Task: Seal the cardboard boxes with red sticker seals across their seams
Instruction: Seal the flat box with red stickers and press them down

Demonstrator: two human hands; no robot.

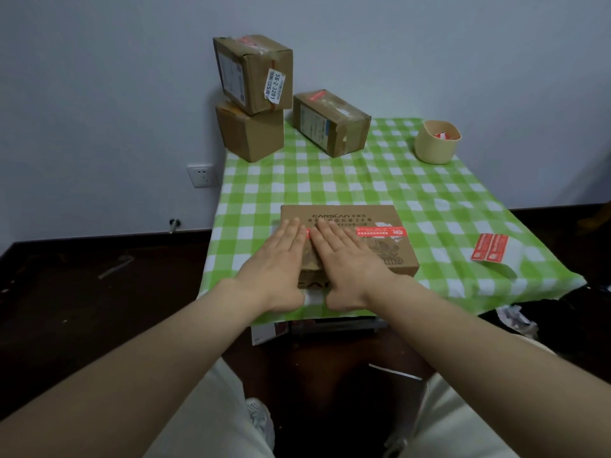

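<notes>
A flat cardboard box (377, 219) printed with dark lettering lies near the table's front edge. A long red sticker seal (380, 231) runs across its top seam. My left hand (281, 256) and my right hand (344, 256) lie flat side by side on the box top, fingers straight, fingertips pressing on the left part of the seal. Both hands cover most of the left half of the lid. A sheet of red sticker seals (490, 247) lies on its white backing at the right of the table.
The table wears a green-and-white checked cloth (396, 183). Two boxes are stacked at the back left (253, 94), a third box (330, 122) beside them. A beige cup (436, 143) with red scraps stands back right. Dark floor surrounds the table.
</notes>
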